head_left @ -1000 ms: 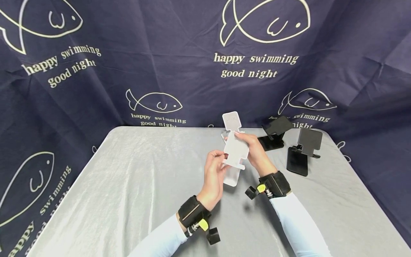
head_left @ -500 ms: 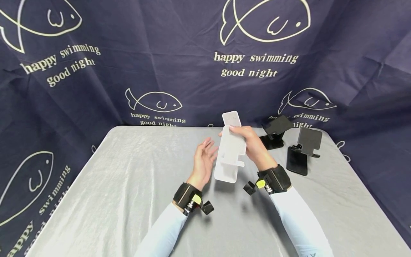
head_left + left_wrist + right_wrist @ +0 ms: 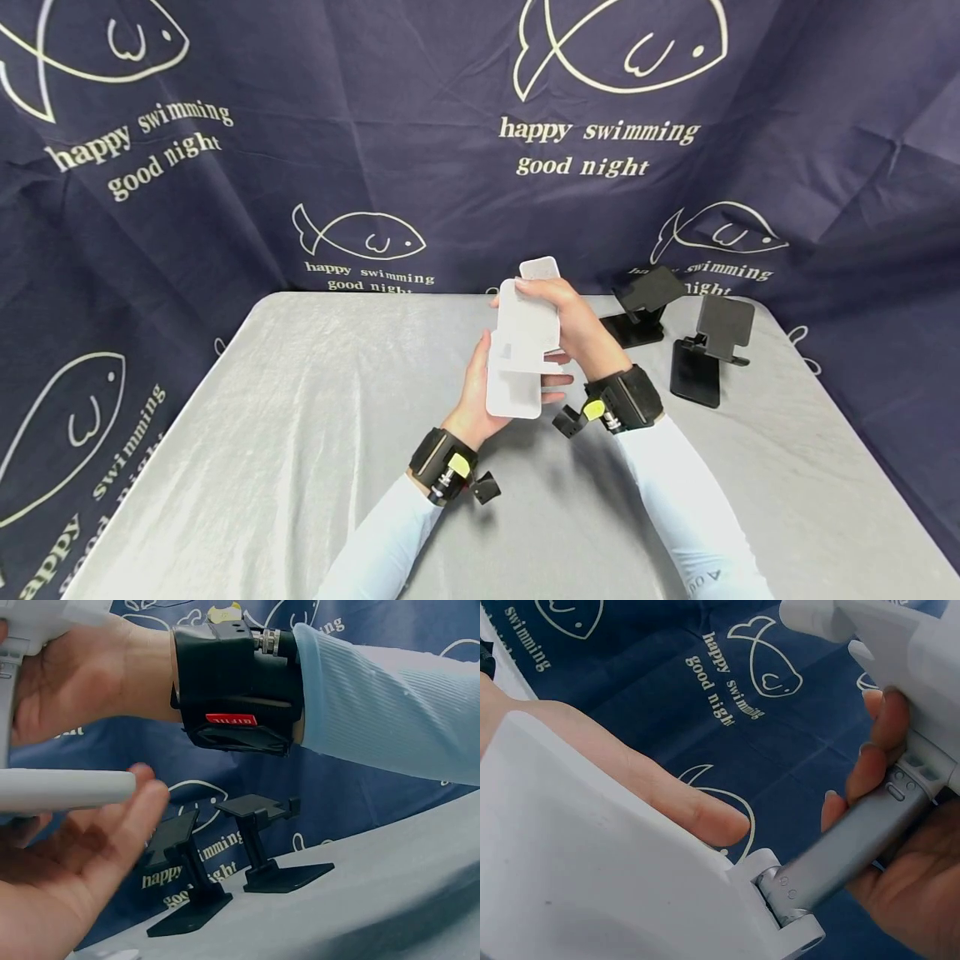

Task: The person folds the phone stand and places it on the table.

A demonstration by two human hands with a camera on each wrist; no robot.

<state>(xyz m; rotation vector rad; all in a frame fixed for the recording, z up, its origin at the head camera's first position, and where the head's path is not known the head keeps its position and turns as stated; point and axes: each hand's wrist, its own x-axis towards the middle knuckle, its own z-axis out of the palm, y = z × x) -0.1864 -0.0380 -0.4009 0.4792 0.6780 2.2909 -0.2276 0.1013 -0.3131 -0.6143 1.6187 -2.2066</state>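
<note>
A white folding phone stand (image 3: 528, 317) with a silver post (image 3: 847, 847) is raised above the table. My right hand (image 3: 573, 321) grips its upper plate, thumb on the front face, other fingers curled behind. Beneath the stand's base (image 3: 514, 398) lies my left hand (image 3: 477, 392): its thumb runs along the left edge and straight fingertips show past the right edge. The base hides most of that palm. In the left wrist view, the edge of the base (image 3: 67, 790) sits over the left hand (image 3: 82, 877).
Behind the held stand, the top of another white phone stand (image 3: 540, 267) shows. Two black phone stands (image 3: 651, 290) (image 3: 696, 372) are on the table's right side. A grey cloth covers the table (image 3: 337, 400), and a navy curtain (image 3: 450, 100) hangs behind.
My left hand let go of the stand's lower part, moved away leftward, then came back under the base. My right hand turned the stand and shifted it slightly left.
</note>
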